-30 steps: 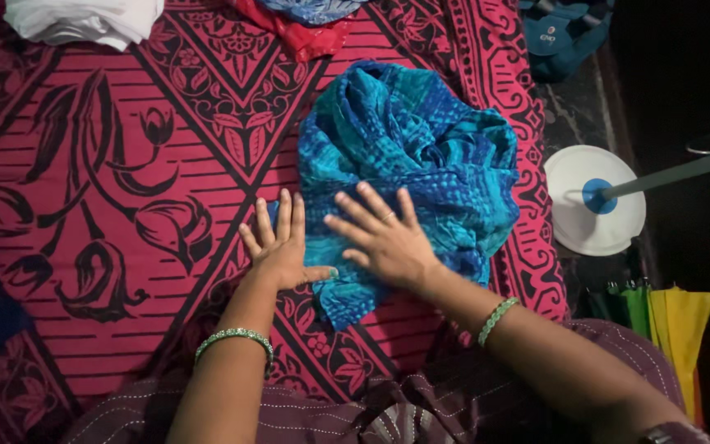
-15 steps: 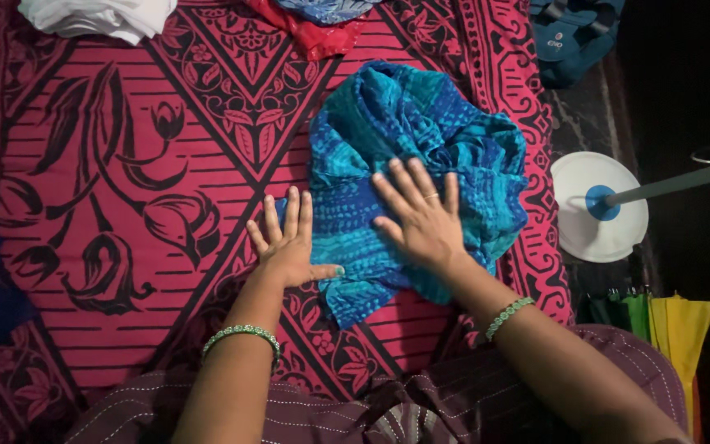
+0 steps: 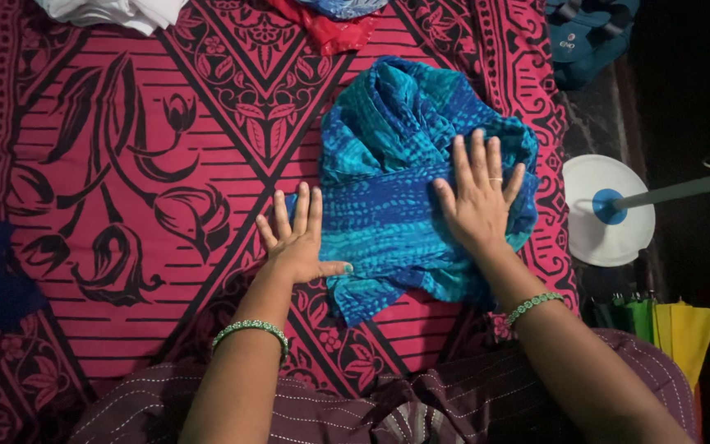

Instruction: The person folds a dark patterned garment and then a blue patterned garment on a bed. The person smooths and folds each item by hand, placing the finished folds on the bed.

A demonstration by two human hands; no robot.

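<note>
**Two flat palms on a blue cloth**

While both palms lie flat, a crumpled blue and turquoise cloth (image 3: 404, 181) sits on a pink and black patterned bedspread (image 3: 125, 164), a little toward three o'clock from the middle of the view. The right hand (image 3: 478, 205) rests on top of the cloth at its three o'clock side, fingers spread and pointing to twelve, grasping nothing; the wide spread looks meant to press the fabric down and keep it from bunching. The left hand (image 3: 297, 238) lies at the cloth's nine o'clock edge, mostly on the bedspread, its fingers likewise released and splayed, the thumb reaching onto the cloth's lower border as if to pin that edge. Each wrist carries a green beaded bangle (image 3: 250, 329).

At twelve o'clock a white garment (image 3: 117, 10) and a red cloth (image 3: 326, 29) lie bunched at the far edge of the bedspread, well apart from the hands. At three o'clock, off the bedspread, stands a round white base with a blue centre (image 3: 606, 210). At five o'clock, green and yellow fabric (image 3: 675, 329) sits beside the person's knee.
</note>
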